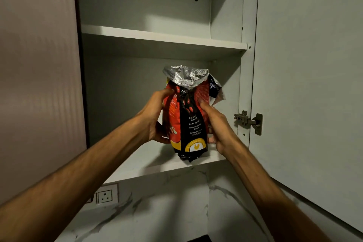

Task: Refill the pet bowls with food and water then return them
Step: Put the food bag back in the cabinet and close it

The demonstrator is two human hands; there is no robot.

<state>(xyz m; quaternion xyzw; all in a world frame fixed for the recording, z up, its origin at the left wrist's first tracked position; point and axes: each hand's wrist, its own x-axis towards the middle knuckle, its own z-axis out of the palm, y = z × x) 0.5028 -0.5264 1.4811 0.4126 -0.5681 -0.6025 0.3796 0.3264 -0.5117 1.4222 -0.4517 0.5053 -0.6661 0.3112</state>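
1. Your left hand (155, 118) is wrapped around the left side of the pet food bag (188, 120). The grip is curled, with the fingertips on the red front panel and the thumb low on the bag's left edge.
2. Your right hand (218, 124) clasps the right side of the bag. The thumb presses the black side panel and the fingers curl behind the right edge.
3. The bag stands upright between both hands, just above the front edge of the lower shelf (149, 163) of the open wall cabinet. Whether its base touches the shelf cannot be told; the bottom corner overhangs the shelf's front lip.
4. The top of the bag is open and crumpled, showing a silver foil lining (186, 76). A flap of the torn top hangs off to the right of the bag.
5. Above the bag runs the upper shelf (163, 37).
6. To the right of the bag, the cabinet door (310, 65) stands open, with a metal hinge (249, 122) near the level of your right hand.
7. Below and left of the bag, a wall socket (105, 195) sits on the marble-patterned wall (176, 202) under the cabinet.
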